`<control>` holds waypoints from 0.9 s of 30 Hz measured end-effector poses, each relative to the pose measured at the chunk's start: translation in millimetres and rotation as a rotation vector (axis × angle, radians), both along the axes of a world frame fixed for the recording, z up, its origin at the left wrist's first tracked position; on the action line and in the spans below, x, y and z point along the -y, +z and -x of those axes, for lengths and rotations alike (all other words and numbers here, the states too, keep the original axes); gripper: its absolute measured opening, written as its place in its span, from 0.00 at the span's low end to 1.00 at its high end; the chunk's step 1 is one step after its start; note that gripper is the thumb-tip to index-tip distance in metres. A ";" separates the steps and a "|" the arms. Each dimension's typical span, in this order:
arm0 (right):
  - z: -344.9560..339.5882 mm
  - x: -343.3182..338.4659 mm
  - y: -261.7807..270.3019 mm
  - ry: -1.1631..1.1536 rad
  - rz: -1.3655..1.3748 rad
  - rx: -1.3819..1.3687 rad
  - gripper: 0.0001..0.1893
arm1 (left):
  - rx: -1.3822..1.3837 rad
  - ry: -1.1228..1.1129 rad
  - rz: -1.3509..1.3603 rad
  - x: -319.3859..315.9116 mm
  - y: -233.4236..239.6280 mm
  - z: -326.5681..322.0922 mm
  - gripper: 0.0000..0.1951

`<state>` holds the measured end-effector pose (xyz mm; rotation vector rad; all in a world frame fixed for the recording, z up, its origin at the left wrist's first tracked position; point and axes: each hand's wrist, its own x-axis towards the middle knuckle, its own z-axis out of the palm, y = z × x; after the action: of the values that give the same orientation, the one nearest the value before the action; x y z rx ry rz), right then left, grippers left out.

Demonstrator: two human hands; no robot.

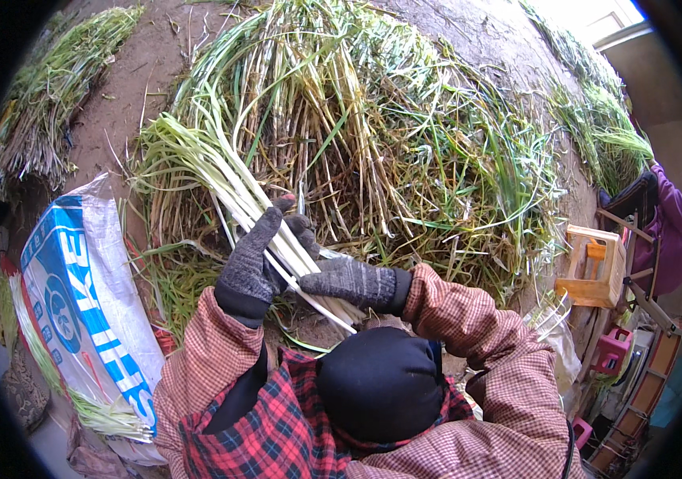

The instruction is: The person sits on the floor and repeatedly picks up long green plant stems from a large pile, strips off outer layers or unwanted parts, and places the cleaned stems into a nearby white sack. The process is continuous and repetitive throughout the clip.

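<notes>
A bunch of long pale stalks with yellow-green leaves (233, 173) lies slanted across the middle, leaves to the upper left and white ends to the lower right. My left hand (254, 257), in a dark grey knit glove, is closed round the stalks. A fingertip shows reddish at the glove's end. Lower down, my right hand (350, 281), in a matching glove, lies against the white ends; its fingers are partly hidden under the stalks. Behind both hands spreads a large heap of stalks and leaves (347, 132), partly brown and dry.
At the left, a printed woven sack (95, 299) bears more pale stalks (107, 416). Another heap (59, 102) lies at the upper left. On the right are a wooden stool (592, 266), a pink plastic stool (613, 350) and a person in purple (673, 233) beside green stalks.
</notes>
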<state>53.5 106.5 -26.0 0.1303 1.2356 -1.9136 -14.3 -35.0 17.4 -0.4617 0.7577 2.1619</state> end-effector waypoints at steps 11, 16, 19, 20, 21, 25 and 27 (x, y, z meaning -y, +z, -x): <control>5.8 -0.4 12.1 -0.067 0.088 0.017 0.20 | -0.145 -0.104 -0.017 0.8 1.2 4.5 0.18; 20.2 2.6 27.0 -0.090 0.135 -0.019 0.21 | -0.331 -0.136 0.129 7.3 16.6 14.8 0.20; 7.6 4.5 16.9 -0.137 0.160 0.054 0.21 | -0.255 -0.117 -0.041 6.7 9.4 13.8 0.22; 0.5 7.2 8.1 -0.167 0.162 0.098 0.21 | -0.234 -0.143 -0.094 5.9 4.0 11.9 0.22; -5.3 12.0 3.1 -0.181 0.174 0.212 0.21 | -0.264 -0.154 -0.071 5.9 2.5 11.2 0.22; 2.5 10.6 34.3 -0.047 0.097 0.215 0.19 | -0.268 -0.151 0.023 10.1 13.1 8.0 0.22; 3.7 14.1 42.8 -0.059 0.144 0.179 0.20 | -0.294 -0.165 0.067 20.8 19.7 9.1 0.22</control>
<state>49.8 92.4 16.8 0.2590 0.9818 -1.9873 -23.4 -55.8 37.1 -0.1088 0.9959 2.0764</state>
